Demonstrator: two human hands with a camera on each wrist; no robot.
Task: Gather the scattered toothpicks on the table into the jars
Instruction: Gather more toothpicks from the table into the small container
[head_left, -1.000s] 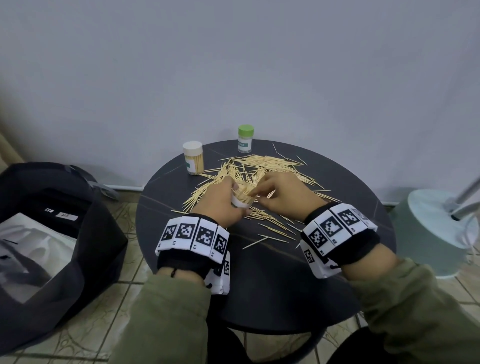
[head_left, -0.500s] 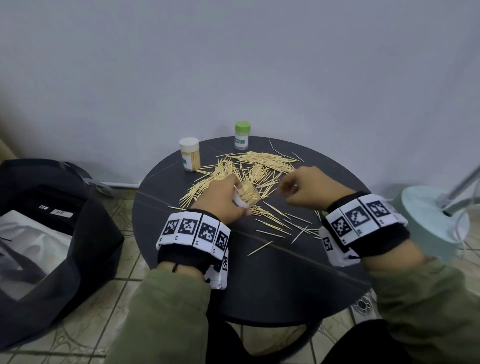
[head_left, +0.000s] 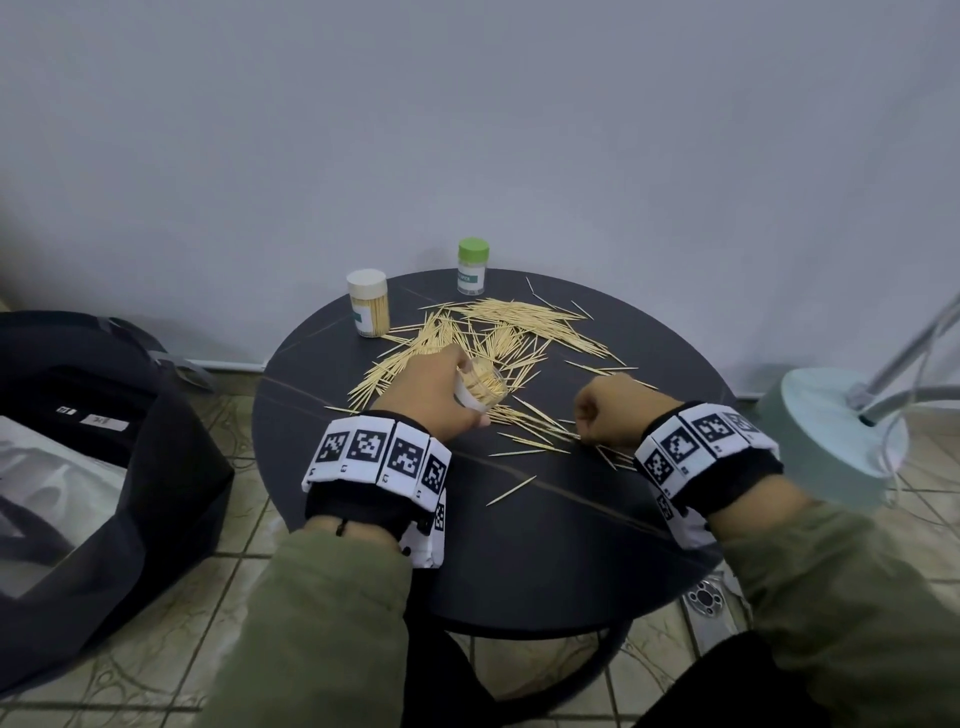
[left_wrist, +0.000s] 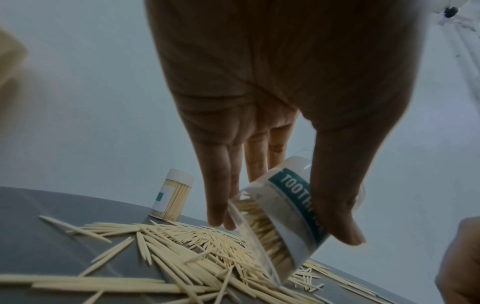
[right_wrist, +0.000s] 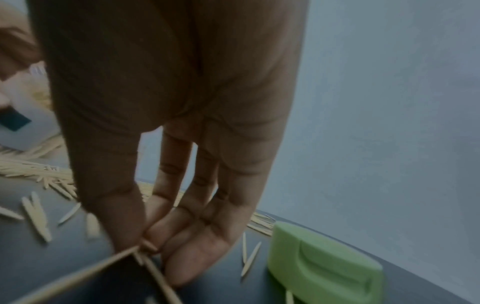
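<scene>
Loose wooden toothpicks (head_left: 498, 332) lie in a wide pile over the far half of the round dark table (head_left: 545, 551). My left hand (head_left: 462, 395) grips a lidless clear jar (head_left: 483, 387) partly filled with toothpicks, tilted with its mouth facing right. In the left wrist view the thumb and fingers wrap the jar (left_wrist: 293, 197) just above the pile (left_wrist: 182, 246). My right hand (head_left: 589, 434) is down on the table at the near right. In the right wrist view, its thumb and fingers (right_wrist: 145, 244) pinch a few toothpicks (right_wrist: 153, 269).
A full white-lidded jar (head_left: 368, 302) and a green-lidded jar (head_left: 472, 266) stand at the table's far edge. A loose green lid (right_wrist: 324, 267) lies beside my right hand. A black bag (head_left: 104, 441) sits on the floor left, a lamp base (head_left: 831, 431) right.
My right hand left the jar mouth, swung right, then came down toward me onto the near toothpicks. The left hand kept hold of the tilted jar, almost in place.
</scene>
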